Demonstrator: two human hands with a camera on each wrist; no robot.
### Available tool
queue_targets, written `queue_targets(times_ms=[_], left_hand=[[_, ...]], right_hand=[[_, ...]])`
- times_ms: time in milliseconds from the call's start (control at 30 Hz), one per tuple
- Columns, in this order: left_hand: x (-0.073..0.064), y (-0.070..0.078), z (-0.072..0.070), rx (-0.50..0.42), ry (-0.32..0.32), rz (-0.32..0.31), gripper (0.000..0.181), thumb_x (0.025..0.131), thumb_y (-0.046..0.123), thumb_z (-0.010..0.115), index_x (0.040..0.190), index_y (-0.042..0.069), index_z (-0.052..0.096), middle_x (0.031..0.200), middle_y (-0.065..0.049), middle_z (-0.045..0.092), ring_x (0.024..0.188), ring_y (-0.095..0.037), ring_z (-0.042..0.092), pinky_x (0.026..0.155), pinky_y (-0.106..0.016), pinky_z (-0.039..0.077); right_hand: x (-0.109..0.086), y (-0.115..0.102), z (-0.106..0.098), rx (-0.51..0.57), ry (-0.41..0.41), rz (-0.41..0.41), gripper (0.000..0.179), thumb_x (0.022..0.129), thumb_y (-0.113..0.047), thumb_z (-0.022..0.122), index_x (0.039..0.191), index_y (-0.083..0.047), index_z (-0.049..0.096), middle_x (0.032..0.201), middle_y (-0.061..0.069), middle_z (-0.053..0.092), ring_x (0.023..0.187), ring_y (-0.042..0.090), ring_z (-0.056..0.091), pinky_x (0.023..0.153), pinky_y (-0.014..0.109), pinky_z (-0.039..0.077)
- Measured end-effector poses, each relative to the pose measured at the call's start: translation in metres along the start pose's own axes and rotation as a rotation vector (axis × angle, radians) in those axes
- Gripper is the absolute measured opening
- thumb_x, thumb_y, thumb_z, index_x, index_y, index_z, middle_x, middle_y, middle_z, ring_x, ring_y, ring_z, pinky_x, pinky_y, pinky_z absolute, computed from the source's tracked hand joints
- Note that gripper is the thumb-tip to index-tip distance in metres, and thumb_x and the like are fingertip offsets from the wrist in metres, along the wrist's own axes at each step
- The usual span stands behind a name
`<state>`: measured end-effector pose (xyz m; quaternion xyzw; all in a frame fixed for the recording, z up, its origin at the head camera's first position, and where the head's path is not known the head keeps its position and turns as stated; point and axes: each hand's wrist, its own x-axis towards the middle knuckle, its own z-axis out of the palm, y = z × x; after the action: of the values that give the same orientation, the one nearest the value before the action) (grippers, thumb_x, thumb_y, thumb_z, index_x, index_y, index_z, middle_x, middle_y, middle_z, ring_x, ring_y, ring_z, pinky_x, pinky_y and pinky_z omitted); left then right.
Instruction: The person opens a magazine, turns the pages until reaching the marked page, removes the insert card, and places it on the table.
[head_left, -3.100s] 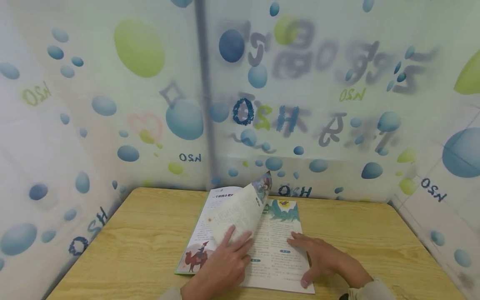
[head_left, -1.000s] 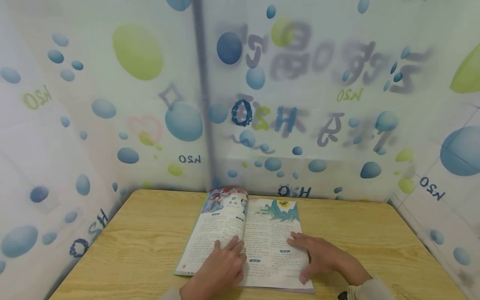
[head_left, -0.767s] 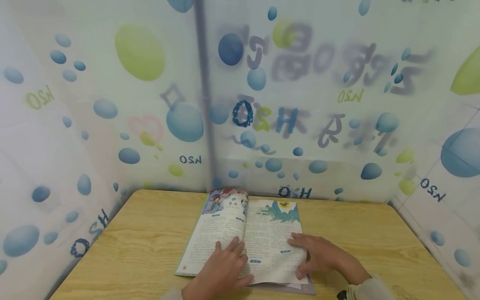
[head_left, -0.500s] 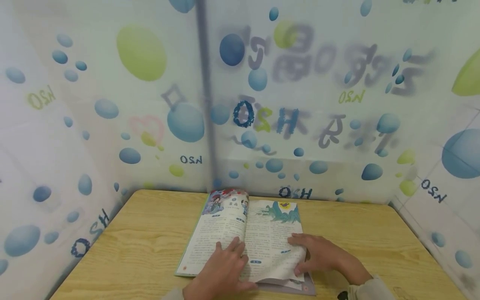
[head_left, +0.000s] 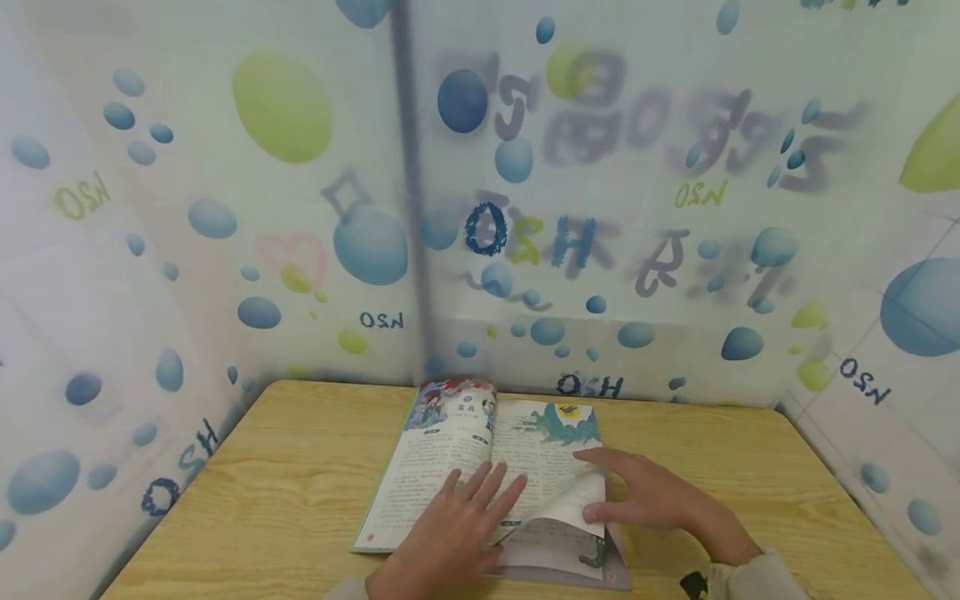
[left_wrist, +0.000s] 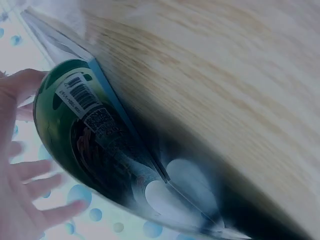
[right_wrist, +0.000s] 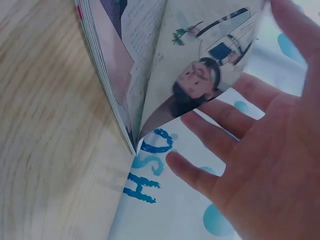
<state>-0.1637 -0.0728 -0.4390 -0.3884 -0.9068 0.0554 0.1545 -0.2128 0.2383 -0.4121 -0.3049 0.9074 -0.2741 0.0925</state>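
Observation:
An open magazine (head_left: 408, 479) lies on the wooden table in the head view, with printed text and coloured pictures on both sides. My left hand (head_left: 457, 521) rests over its lower middle, fingers spread across the pages. At the right edge, my right hand (head_left: 660, 500) pinches a page (head_left: 573, 498) between thumb and fingers, its lower corner curled up off the pages beneath. The left wrist view shows the green back cover (left_wrist: 60, 130) with a barcode, beside my left hand (left_wrist: 22, 185). In the right wrist view, fingers of my right hand (right_wrist: 265, 130) lie behind an illustrated page (right_wrist: 192, 60).
The wooden table (head_left: 262, 475) reaches out on both sides of the magazine. Behind it and at the sides stands a pale curtain (head_left: 315, 225) printed with blue and green drops. A dark band shows at the right wrist.
A page went over to the left earlier. Since then, the right page's lower corner has been lifted and curled inward by my right hand, uncovering the page below. My left fingers have spread and shifted right.

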Motion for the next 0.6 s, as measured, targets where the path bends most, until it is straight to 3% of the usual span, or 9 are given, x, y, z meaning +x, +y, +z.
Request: queue_targets(times_ms=[67,133,200,300,467,600], left_hand=[[0.0003,0.0005,-0.0001,-0.009,0.055,0.053,0.092,0.085,0.043,0.075,0.158,0.023,0.025,0.159,-0.008,0.034,0.144,-0.024,0.037,0.104,-0.051,0.044],[0.0007,0.0013,0.0000,0.008,0.117,0.128,0.098,0.085,0.039,0.077,0.161,0.025,0.016,0.165,-0.007,0.021,0.149,-0.023,0.026,0.110,-0.050,0.038],[0.0007,0.0023,0.0000,0.037,0.171,0.201,0.095,0.087,0.040,0.075,0.161,0.026,0.016,0.167,-0.004,0.013,0.151,-0.021,0.019,0.114,-0.049,0.033],[-0.0003,0.0036,-0.0002,0.074,0.200,0.274,0.089,0.090,0.054,0.066,0.160,0.026,0.019,0.167,-0.002,0.006,0.153,-0.019,0.010,0.118,-0.047,0.025],[-0.0017,0.0045,-0.0002,0.128,0.204,0.315,0.085,0.090,0.065,0.055,0.159,0.024,0.025,0.167,-0.001,0.009,0.153,-0.019,0.006,0.121,-0.045,0.015],[-0.0017,0.0044,-0.0006,0.216,0.180,0.329,0.075,0.094,0.061,0.053,0.156,0.024,0.034,0.165,-0.001,0.021,0.152,-0.019,0.012,0.121,-0.045,0.014]], right_hand=[[-0.0015,-0.0009,-0.0010,0.021,0.006,0.006,0.071,0.091,-0.051,0.066,0.145,-0.007,0.050,0.145,0.016,0.051,0.134,0.044,0.045,0.102,0.066,0.038],[-0.0023,-0.0022,-0.0019,0.040,0.008,0.015,0.064,0.097,-0.046,0.060,0.146,-0.007,0.049,0.146,0.017,0.050,0.134,0.045,0.044,0.102,0.068,0.037],[-0.0024,-0.0026,-0.0018,0.065,0.017,0.036,0.057,0.102,-0.042,0.051,0.147,-0.008,0.047,0.149,0.017,0.047,0.137,0.045,0.041,0.104,0.068,0.034],[-0.0023,-0.0028,-0.0014,0.107,0.045,0.050,0.052,0.108,-0.037,0.038,0.151,-0.009,0.041,0.153,0.018,0.041,0.140,0.046,0.035,0.107,0.068,0.030],[-0.0016,-0.0012,0.0005,0.107,0.116,0.080,0.058,0.108,-0.039,0.035,0.157,-0.008,0.027,0.160,0.019,0.027,0.145,0.044,0.025,0.110,0.067,0.025],[-0.0007,0.0030,0.0032,0.061,0.128,0.140,0.075,0.102,-0.049,0.047,0.159,-0.008,0.019,0.162,0.019,0.021,0.146,0.045,0.023,0.111,0.065,0.024]])
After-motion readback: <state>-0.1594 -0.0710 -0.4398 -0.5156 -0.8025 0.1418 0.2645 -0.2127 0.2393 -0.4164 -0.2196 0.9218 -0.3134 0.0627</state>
